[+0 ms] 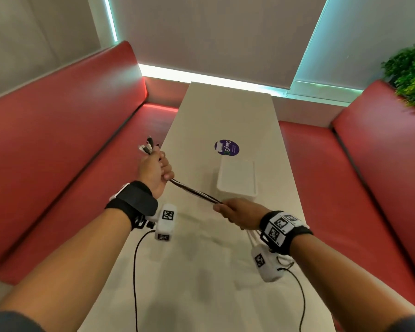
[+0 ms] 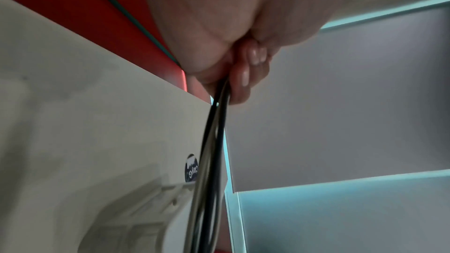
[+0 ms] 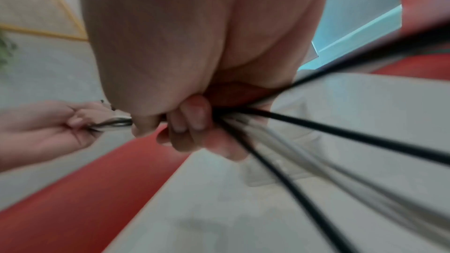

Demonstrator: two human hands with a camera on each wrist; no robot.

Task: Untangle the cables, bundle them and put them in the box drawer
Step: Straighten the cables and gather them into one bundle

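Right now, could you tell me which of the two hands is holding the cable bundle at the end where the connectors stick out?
The left hand: the connectors fan out just above it, while the right hand grips the cables further along.

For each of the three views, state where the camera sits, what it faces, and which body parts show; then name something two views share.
Head: worn on the head, faces down the table; both forearms, left hand, right hand.
Left wrist: looks along fingers gripping the cables.
Right wrist: looks along its fingers; left hand visible beyond.
Shared: cables, in all three.
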